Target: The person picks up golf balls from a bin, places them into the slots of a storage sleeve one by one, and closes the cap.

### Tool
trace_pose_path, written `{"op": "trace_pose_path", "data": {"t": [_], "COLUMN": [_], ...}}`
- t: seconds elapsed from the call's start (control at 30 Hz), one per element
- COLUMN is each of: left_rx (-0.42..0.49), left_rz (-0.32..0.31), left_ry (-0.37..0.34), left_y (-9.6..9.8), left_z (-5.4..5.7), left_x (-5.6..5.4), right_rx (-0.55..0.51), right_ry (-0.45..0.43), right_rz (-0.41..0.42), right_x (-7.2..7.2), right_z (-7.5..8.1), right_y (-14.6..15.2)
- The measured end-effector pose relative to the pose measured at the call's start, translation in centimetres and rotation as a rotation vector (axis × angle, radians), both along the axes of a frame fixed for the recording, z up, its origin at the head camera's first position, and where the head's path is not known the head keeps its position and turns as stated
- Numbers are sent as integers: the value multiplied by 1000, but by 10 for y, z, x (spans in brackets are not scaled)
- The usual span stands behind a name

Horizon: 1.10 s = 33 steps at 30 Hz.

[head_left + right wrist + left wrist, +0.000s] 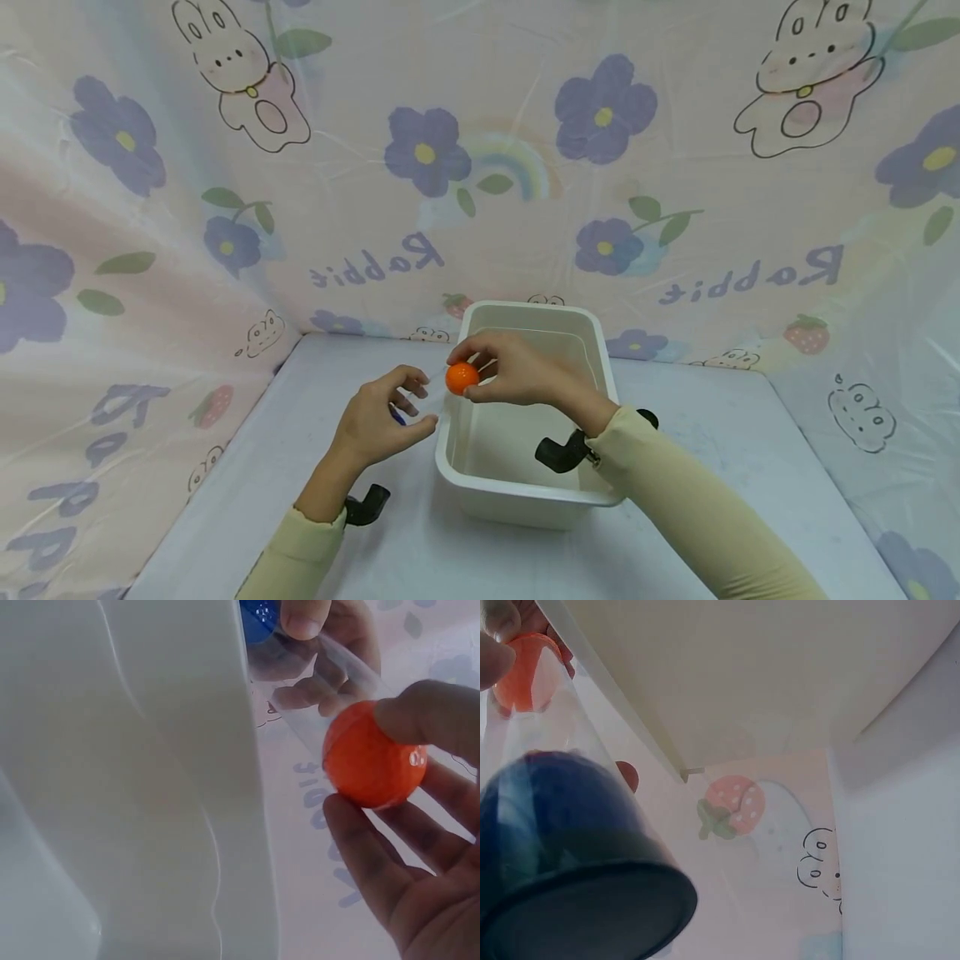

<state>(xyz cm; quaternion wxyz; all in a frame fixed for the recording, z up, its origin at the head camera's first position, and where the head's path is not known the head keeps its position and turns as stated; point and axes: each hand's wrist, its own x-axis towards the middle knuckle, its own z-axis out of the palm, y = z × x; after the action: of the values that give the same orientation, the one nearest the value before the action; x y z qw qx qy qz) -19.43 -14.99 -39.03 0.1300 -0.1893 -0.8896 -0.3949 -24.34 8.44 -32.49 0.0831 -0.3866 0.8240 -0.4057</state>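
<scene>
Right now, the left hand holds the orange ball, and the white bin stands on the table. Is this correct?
One part is wrong: the right hand, not the left hand, holds the orange ball, as the head view shows. The white bin does stand on the table.

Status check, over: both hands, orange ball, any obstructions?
Left hand gripping clear tube, blue ball inside. Right hand pinching orange ball at tube's opposite end; seating unclear. White plastic bin below right hand; nothing visibly between orange ball and tube.
</scene>
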Motion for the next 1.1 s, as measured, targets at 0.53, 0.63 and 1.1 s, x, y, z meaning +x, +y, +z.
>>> {"op": "trace_pose_path", "data": {"t": [0.53, 0.63, 1.1], "left_rx": [-29, -26, -32], "left_rz": [-9, -14, -21], "left_ry": [31, 33, 48], "left_y": [2, 2, 6], "left_z": [3, 2, 2], "left_x": [3, 3, 1], "right_rx": [24, 24, 4], "right_ry": [1, -15, -32], "right_rz": [30, 32, 31], "right_x": [2, 3, 2], "right_z": [-1, -1, -4], "right_y": [-1, 0, 3]}}
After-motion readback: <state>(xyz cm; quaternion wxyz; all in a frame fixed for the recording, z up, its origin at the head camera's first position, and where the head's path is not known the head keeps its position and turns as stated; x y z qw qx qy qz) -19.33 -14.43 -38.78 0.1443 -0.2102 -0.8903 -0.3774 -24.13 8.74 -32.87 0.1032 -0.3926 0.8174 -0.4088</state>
